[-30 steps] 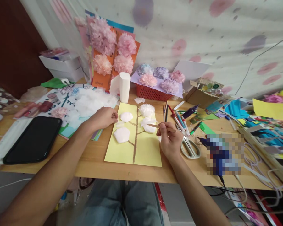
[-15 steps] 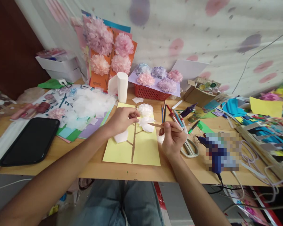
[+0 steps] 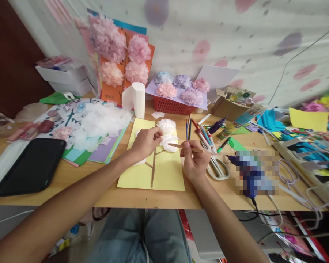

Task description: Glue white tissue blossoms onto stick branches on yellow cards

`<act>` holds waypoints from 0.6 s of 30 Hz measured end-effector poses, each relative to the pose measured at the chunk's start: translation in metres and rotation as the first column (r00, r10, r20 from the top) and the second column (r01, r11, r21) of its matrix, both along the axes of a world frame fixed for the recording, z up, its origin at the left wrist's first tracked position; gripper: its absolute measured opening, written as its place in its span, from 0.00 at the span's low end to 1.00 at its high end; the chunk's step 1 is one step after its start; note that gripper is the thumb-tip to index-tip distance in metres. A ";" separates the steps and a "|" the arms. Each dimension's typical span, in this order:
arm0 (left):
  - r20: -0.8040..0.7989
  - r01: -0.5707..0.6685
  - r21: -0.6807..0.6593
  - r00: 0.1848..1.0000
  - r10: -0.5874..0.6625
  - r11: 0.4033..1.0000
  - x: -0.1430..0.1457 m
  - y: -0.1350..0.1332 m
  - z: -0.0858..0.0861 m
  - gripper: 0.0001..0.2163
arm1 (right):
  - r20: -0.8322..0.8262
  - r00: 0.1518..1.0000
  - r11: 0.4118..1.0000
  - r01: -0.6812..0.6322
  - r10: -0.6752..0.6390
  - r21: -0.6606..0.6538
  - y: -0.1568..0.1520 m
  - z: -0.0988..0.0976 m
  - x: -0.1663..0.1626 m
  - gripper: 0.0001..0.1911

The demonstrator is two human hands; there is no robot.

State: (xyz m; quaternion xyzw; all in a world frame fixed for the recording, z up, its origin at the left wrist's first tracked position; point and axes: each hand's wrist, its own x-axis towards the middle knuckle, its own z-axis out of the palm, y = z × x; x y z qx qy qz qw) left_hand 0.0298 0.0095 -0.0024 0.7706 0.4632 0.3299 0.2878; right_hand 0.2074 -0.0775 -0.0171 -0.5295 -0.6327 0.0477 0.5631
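Note:
A yellow paper sheet [image 3: 164,171] with a brown painted stem lies on the wooden table [image 3: 71,179] in front of me. White tissue flowers [image 3: 167,126] are stuck near its top. My left hand [image 3: 146,141] rests on the sheet and pinches the edge of a white tissue piece [image 3: 170,142] beside the stem. My right hand [image 3: 194,160] is closed around a thin wooden stick [image 3: 184,147], whose tip points left at that tissue piece.
Scissors [image 3: 218,168] and several markers [image 3: 205,136] lie right of the sheet. A black tablet [image 3: 30,166] sits at the left, loose white tissue [image 3: 104,120] behind it. A tissue roll [image 3: 138,99], a red basket [image 3: 172,106] and paper flowers stand at the back. Cables trail at the right.
My left hand moved right from the sheet's left edge to the tissue piece by the stem and took hold of it. The right hand kept the stick nearly still.

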 end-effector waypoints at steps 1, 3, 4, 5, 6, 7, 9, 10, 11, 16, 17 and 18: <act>0.008 -0.021 0.004 1.000 0.021 1.000 0.001 0.000 -0.002 0.04 | 0.006 1.000 1.000 0.001 -0.001 0.000 0.000 0.000 0.000 0.15; 0.017 -0.063 -0.006 0.998 0.063 0.998 0.002 -0.001 -0.005 0.04 | 0.012 1.000 1.000 0.000 0.000 0.001 0.000 0.000 0.000 0.15; 0.020 -0.077 -0.017 0.997 0.077 0.997 0.002 -0.001 -0.007 0.04 | 0.013 1.000 1.000 -0.001 0.001 0.002 0.000 -0.001 0.000 0.16; 0.021 -0.086 -0.028 0.996 0.087 0.996 0.003 -0.002 -0.008 0.05 | 0.015 1.000 1.000 -0.003 0.003 0.002 0.000 -0.001 0.000 0.16; 0.019 -0.095 -0.036 0.995 0.096 0.995 0.003 -0.002 -0.010 0.05 | 0.018 1.000 1.000 -0.003 0.003 0.002 0.000 -0.002 0.000 0.15; 0.015 -0.102 -0.039 0.995 0.102 0.994 0.004 -0.002 -0.011 0.05 | 0.023 1.000 1.000 -0.004 0.004 0.001 0.000 -0.002 0.000 0.15; 0.012 -0.107 -0.024 0.994 0.108 0.994 0.004 -0.004 -0.012 0.05 | 0.037 0.999 1.000 -0.001 0.001 0.001 0.000 -0.001 -0.001 0.15; 0.011 -0.108 -0.009 0.994 0.108 0.994 0.004 -0.004 -0.012 0.05 | 0.044 0.999 1.000 -0.001 0.001 0.003 0.000 -0.001 -0.001 0.15; 0.011 -0.106 0.008 0.994 0.106 0.994 0.004 -0.005 -0.013 0.05 | 0.050 0.999 1.000 0.000 0.000 0.007 0.000 0.000 -0.002 0.15; 0.015 -0.076 0.054 0.997 0.075 0.996 0.003 -0.007 -0.015 0.02 | 0.068 0.998 1.000 -0.008 0.007 0.010 0.000 0.004 -0.004 0.16; 0.012 -0.070 0.054 0.997 0.070 0.996 0.003 -0.007 -0.016 0.02 | 0.071 0.997 1.000 -0.011 0.011 0.003 0.000 0.004 -0.004 0.16; 0.005 -0.067 0.054 0.998 0.067 0.996 0.004 -0.007 -0.016 0.02 | 0.076 0.997 1.000 -0.017 0.017 -0.006 0.001 0.004 -0.004 0.16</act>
